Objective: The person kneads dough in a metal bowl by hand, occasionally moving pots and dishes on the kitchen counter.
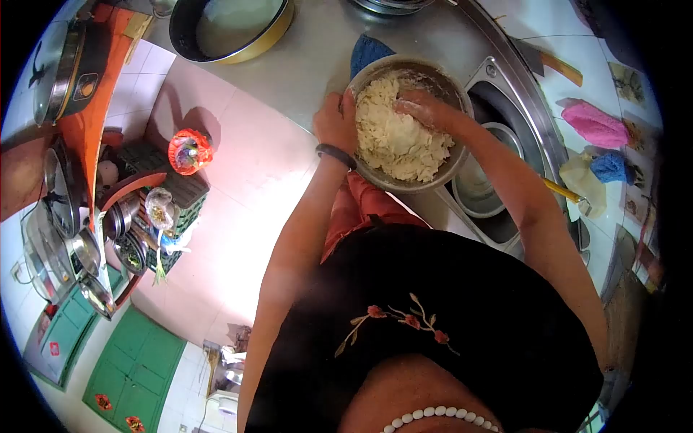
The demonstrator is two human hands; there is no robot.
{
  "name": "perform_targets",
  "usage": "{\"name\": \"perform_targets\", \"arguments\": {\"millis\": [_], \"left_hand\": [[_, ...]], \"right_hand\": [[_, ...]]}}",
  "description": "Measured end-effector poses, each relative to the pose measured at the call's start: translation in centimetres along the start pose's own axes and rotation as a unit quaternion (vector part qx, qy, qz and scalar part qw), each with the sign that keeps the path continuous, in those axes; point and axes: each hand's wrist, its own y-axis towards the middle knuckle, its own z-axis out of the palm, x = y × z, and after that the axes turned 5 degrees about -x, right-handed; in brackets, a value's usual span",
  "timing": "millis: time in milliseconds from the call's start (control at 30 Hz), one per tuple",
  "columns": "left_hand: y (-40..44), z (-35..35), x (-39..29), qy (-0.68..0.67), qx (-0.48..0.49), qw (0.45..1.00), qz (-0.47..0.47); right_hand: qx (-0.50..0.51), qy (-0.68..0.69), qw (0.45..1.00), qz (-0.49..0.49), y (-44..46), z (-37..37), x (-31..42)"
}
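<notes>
A metal bowl full of shaggy, pale dough stands at the counter's front edge, close to the sink. At the bowl's left side, my left hand is closed on the rim, with some fingers hidden. Inside the bowl, my right hand presses into the upper right of the dough. Its fingers are bent and coated with dough, and the tips are partly buried. Loose flakes of dough cling to the bowl's inner wall. Behind the bowl, a blue cloth lies on the counter.
A black-and-gold pan with whitish contents sits on the counter at the back left. To the right, a metal basin rests in the sink. A cleaver, pink cloth and blue cloth lie beyond it.
</notes>
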Motion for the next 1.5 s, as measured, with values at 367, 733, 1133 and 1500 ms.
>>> {"name": "perform_targets", "arguments": {"millis": [367, 733, 1133, 1500], "left_hand": [[0.1, 0.4, 0.2, -0.048, -0.031, 0.998, 0.015], [0.0, 0.4, 0.1, -0.067, -0.024, 0.997, -0.017], [0.2, 0.8, 1.1, -0.061, -0.023, 0.998, -0.011], [0.2, 0.5, 0.8, -0.047, -0.023, 0.999, 0.000]], "right_hand": [[0.046, 0.302, 0.924, 0.228, 1.8, -1.0, -3.1], [0.144, 0.350, 0.915, 0.137, 4.0, -0.6, -6.2], [-0.059, 0.192, 0.971, 0.131, -1.9, -4.8, -1.9], [-0.273, -0.003, 0.957, -0.099, -8.1, -1.6, 3.1]]}}
